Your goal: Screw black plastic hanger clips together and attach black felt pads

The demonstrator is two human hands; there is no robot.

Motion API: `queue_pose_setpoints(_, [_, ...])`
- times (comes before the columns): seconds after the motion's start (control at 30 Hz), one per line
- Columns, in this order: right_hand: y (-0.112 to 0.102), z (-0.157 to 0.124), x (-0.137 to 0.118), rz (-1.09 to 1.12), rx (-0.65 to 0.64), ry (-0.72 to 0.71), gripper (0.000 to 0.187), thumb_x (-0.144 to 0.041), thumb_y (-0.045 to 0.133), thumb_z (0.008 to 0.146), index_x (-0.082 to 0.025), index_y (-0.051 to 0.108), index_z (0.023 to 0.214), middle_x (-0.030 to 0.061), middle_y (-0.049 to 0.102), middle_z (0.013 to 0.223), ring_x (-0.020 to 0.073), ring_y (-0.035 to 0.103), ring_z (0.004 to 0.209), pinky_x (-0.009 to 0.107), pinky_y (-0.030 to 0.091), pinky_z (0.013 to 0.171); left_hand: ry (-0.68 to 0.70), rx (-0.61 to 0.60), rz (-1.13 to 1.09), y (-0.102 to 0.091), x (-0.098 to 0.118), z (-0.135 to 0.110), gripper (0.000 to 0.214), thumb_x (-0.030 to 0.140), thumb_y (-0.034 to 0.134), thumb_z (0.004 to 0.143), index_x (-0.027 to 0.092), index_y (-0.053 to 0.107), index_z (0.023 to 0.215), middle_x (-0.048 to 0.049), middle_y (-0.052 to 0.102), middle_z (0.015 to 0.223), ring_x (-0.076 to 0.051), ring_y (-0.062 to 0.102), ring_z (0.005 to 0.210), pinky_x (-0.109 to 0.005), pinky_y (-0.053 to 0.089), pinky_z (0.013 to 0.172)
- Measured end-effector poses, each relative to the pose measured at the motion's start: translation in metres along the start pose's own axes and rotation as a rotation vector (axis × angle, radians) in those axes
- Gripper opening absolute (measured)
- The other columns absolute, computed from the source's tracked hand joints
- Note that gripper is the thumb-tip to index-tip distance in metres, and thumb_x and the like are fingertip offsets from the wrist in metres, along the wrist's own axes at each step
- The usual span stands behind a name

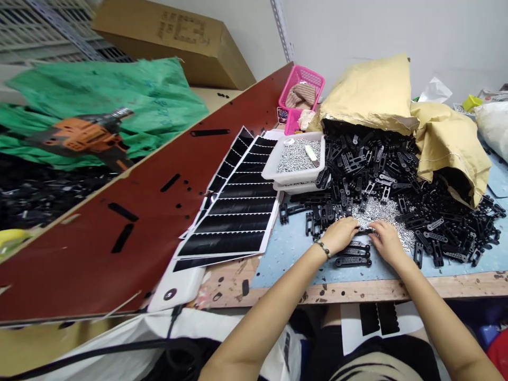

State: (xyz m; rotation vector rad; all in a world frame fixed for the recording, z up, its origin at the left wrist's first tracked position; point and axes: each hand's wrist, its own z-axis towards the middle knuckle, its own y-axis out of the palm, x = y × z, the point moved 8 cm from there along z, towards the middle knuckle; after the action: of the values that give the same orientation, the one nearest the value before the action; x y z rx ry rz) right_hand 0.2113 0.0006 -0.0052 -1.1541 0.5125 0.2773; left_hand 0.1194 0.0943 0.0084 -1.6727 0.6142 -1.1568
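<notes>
The left hand (337, 235), with a beaded bracelet (323, 249) on its wrist, and the right hand (387, 243) rest almost touching on a heap of silver screws (377, 214). Each grip is half curled near a black slotted strip (365, 231); whether either is clamped on it, I cannot tell. Three more black strips (353, 253) lie just below, on a blue mat (286, 248) on the bench (377, 290). Farther on, a mound of black strips (369, 174) spills from one of two yellow paper sacks (367, 92), beside two stacked white trays (293, 164), the top one full of screws. One pink basket (301, 87) stands behind them.
</notes>
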Motion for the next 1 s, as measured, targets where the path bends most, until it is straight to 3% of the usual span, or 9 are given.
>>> queue_pose_setpoints(0.13, [0.013,0.001,-0.009,-0.117,-0.112,-0.036,0.021,-0.020,0.051,0.090,-0.023,0.063,0.107,0.0068,0.063,0.102,0.0237,0.052,0.097,0.038,0.039,0.086,0.008,-0.023,0.088,-0.001,0.005,-0.001,0.018,0.017,0.048,0.089,0.017,0.066,0.088,-0.0069,0.064,0.091,-0.022,0.059,0.092,-0.031,0.045,0.084])
queue_pose_setpoints(0.4, [0.016,0.002,-0.008,-0.066,-0.147,-0.014,0.018,-0.019,0.052,0.090,-0.023,0.066,0.102,0.0059,0.064,0.099,0.0218,0.053,0.096,0.036,0.039,0.085,0.042,-0.062,0.158,-0.003,0.005,0.000,0.014,0.017,0.055,0.085,0.018,0.068,0.084,-0.0070,0.066,0.091,-0.022,0.060,0.090,-0.030,0.045,0.080])
queue_pose_setpoints(1.0, [0.009,0.009,-0.014,-0.096,-0.107,-0.024,0.013,-0.021,0.054,0.089,-0.022,0.065,0.096,0.0047,0.067,0.092,0.0226,0.053,0.091,0.037,0.036,0.086,0.087,-0.077,0.164,-0.004,0.003,0.006,0.015,0.020,0.054,0.086,0.019,0.068,0.085,-0.0055,0.066,0.092,-0.020,0.061,0.089,-0.028,0.045,0.079])
